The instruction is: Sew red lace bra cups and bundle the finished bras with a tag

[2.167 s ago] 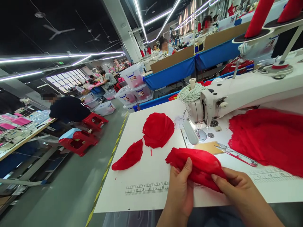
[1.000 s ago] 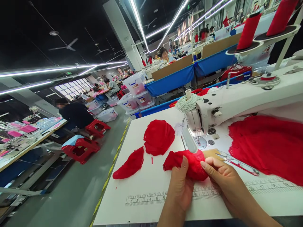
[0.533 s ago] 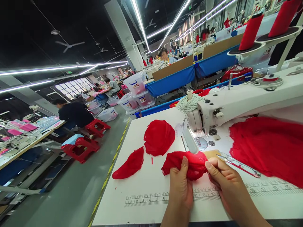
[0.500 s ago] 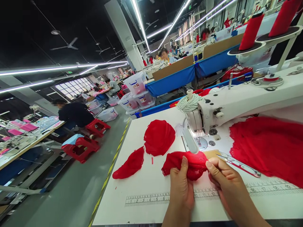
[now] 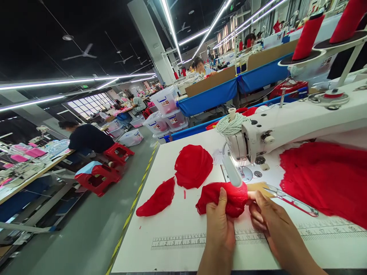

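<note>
My left hand (image 5: 220,219) grips a small piece of red fabric (image 5: 222,193) with a scalloped, lacy edge, thumb on top and fingers underneath. At the right end of that piece, my right hand (image 5: 266,212) holds the edge at its fingertips, the other fingers curled in. The fabric is just in front of the sewing machine (image 5: 243,145), by its lit needle area. A pair of metal thread snips (image 5: 295,202) lies behind my right hand, beside a tan strip (image 5: 259,187). Two more red pieces, one rounded (image 5: 193,167) and one narrow (image 5: 157,199), rest to the left.
A large heap of red fabric (image 5: 327,179) covers the right of the white table (image 5: 172,258). A printed ruler (image 5: 177,242) runs along its front. Red thread cones (image 5: 308,38) stand behind the machine. Plastic bins (image 5: 164,101), red stools (image 5: 97,177) and seated people are beyond.
My right hand's fingers have shifted at the fabric's right end, the index finger now stretched against the edge. My left hand keeps its grip. The other red pieces stay put.
</note>
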The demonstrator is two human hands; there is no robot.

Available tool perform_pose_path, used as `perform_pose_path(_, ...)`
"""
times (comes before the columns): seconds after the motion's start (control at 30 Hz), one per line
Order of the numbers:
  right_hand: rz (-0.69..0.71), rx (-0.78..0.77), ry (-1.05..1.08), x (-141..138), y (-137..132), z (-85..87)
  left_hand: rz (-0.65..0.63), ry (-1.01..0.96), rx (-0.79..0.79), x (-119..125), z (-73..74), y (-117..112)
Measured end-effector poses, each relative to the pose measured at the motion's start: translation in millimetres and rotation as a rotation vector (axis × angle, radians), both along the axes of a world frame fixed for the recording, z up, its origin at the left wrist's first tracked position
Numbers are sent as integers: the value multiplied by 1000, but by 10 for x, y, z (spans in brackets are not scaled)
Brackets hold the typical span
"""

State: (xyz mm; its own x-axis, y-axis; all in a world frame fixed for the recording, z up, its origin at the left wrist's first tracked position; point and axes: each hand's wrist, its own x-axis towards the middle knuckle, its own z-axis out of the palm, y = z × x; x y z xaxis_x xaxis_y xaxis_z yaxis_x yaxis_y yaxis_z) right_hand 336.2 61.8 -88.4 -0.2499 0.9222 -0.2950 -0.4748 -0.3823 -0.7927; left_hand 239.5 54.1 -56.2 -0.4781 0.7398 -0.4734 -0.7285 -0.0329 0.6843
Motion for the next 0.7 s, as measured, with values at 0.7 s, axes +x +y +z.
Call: perform_pose_path(0.7,48,106,-68,30,-30,57,-31,49,42,57,-20,-10)
